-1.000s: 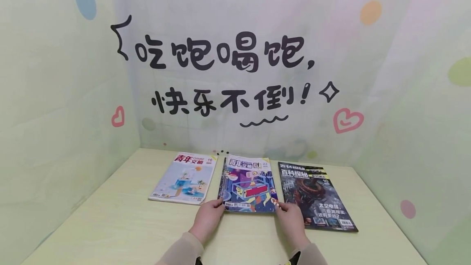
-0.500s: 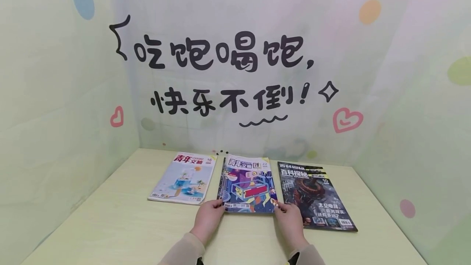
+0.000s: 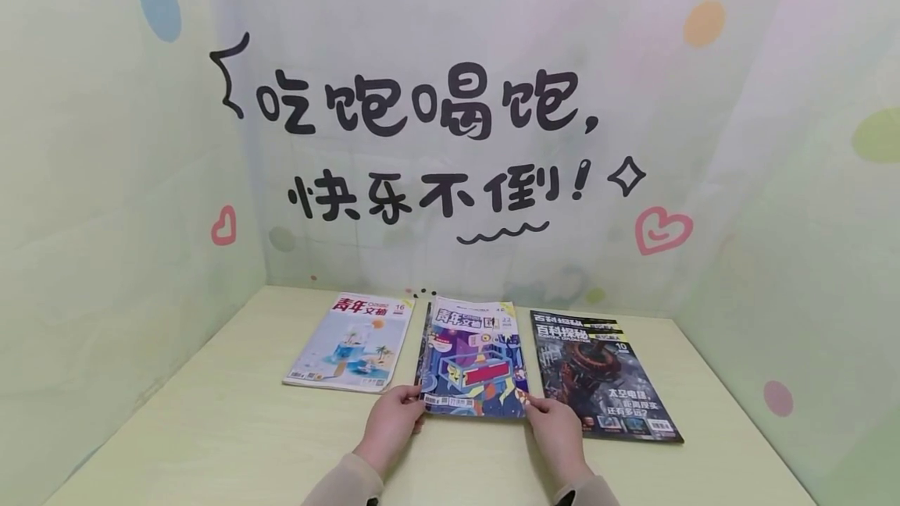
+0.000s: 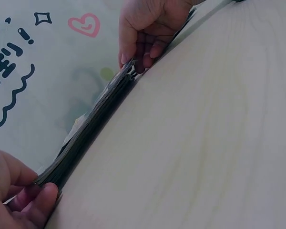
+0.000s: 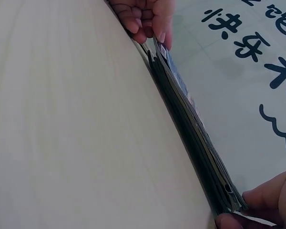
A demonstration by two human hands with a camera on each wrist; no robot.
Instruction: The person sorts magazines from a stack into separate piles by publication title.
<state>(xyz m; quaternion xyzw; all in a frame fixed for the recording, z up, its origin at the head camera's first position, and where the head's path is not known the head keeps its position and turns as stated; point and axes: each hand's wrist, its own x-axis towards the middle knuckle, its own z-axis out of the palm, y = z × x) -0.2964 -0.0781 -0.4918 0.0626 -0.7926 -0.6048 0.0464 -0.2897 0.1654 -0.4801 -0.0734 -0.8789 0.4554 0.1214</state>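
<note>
Magazines (image 3: 474,361) on pale wooden table (image 3: 246,443)

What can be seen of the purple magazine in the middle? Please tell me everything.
The purple magazine has a paper-looking cover: a pale top band with Chinese lettering and the number 22, then a colourful drawing with a red panel. It is face up, between a white magazine and a dark magazine, with its lettering at the far end. Dark layers sit beneath it. The left hand and right hand pinch its near corners.
</note>
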